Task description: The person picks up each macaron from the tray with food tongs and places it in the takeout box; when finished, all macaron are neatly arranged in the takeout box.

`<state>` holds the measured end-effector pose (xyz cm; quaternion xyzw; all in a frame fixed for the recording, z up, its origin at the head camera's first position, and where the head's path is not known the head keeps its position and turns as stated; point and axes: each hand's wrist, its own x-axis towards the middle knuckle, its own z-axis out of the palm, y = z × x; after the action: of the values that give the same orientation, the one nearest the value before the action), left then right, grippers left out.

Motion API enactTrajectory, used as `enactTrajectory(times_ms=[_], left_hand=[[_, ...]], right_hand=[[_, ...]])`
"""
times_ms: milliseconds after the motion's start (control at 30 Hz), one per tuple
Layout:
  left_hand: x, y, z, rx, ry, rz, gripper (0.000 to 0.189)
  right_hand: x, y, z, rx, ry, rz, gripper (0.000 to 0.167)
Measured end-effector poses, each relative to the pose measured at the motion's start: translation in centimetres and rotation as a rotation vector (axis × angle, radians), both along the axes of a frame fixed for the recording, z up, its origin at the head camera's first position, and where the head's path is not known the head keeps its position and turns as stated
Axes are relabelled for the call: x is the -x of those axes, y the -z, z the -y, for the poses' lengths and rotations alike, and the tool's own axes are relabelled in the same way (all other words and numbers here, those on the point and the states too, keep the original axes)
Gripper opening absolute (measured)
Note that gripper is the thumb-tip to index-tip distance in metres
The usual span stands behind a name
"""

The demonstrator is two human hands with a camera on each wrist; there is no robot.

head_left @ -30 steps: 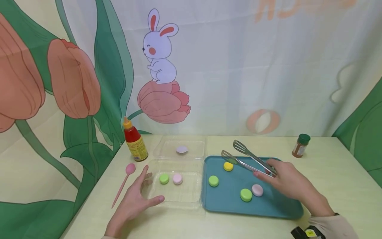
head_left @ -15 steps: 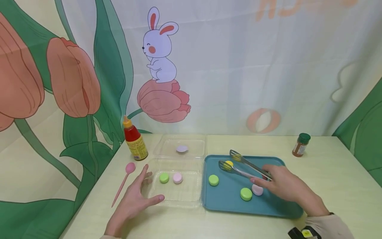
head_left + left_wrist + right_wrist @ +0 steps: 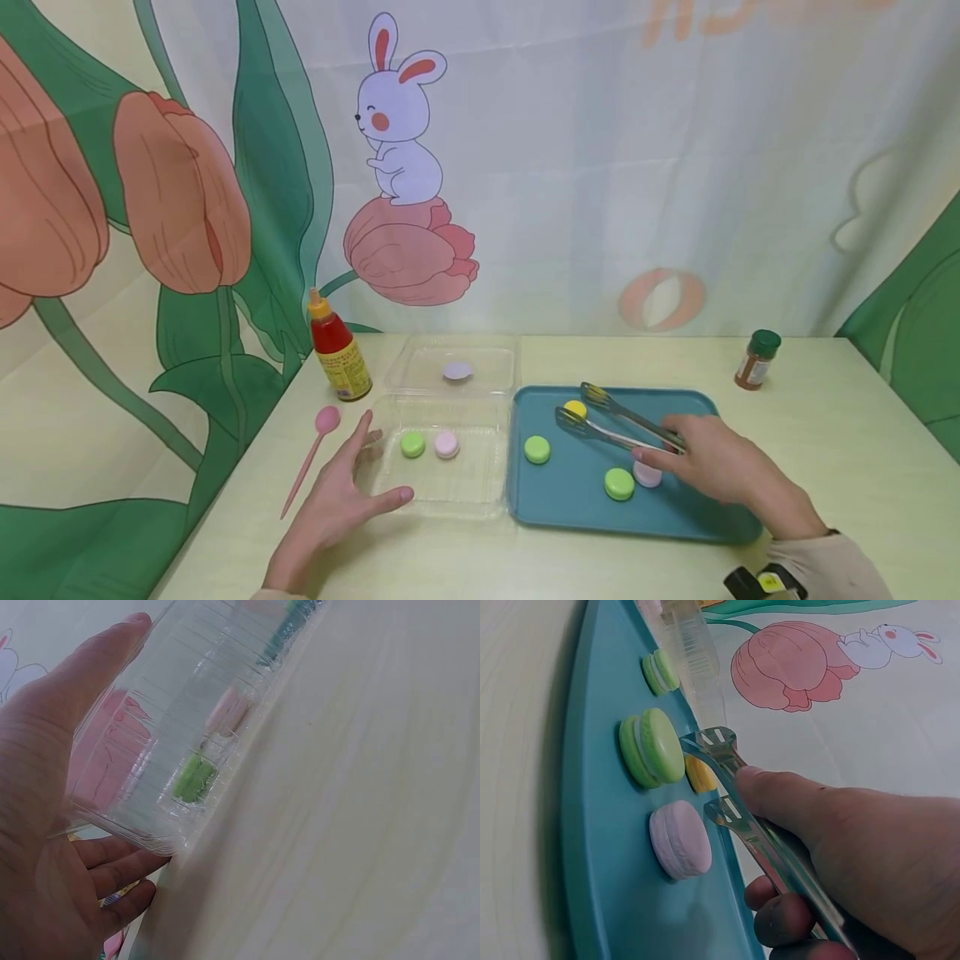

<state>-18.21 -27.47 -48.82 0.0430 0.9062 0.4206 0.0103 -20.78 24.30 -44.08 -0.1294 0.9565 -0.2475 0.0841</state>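
Observation:
My right hand grips metal tongs over a blue tray. Their slotted tips are spread on either side of a yellow macaron; contact cannot be made out. On the same tray lie two green macarons and a pale pink macaron, partly behind the right thumb in the head view. My left hand is spread at the near left corner of a clear plastic container, thumb and fingers lightly against it. Inside sit a green macaron and a pink macaron.
The container's lid lies folded back, with a pale oval sticker on it. A red sauce bottle stands behind a pink spoon at the left. A green-capped spice jar stands at the back right.
My right hand has lowered the tongs toward the tray, moving slightly left, so their tips now straddle the yellow macaron. The left hand has stayed in place.

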Motion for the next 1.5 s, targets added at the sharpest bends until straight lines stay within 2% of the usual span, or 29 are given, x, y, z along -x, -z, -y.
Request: enactTrajectory(times_ms=[333, 667, 1067, 1500], left_hand=[[0.1, -0.1, -0.1, 0.006, 0.013, -0.009, 0.135], [0.0, -0.2, -0.2, 0.018, 0.008, -0.005, 0.135], [0.0, -0.2, -0.2, 0.023, 0.008, -0.001, 0.134], [-0.1, -0.1, 0.0, 0.003, 0.011, 0.003, 0.135]], right_hand=[[0.0, 0.3, 0.3, -0.051, -0.012, -0.054, 0.047], [0.1, 0.0, 0.4, -0.104, -0.033, -0.060, 0.062], [-0.2, -0.5, 0.2, -0.140, -0.046, -0.063, 0.067], [-1.2, -2.3, 1.3, -0.065, -0.030, -0.137, 0.044]])
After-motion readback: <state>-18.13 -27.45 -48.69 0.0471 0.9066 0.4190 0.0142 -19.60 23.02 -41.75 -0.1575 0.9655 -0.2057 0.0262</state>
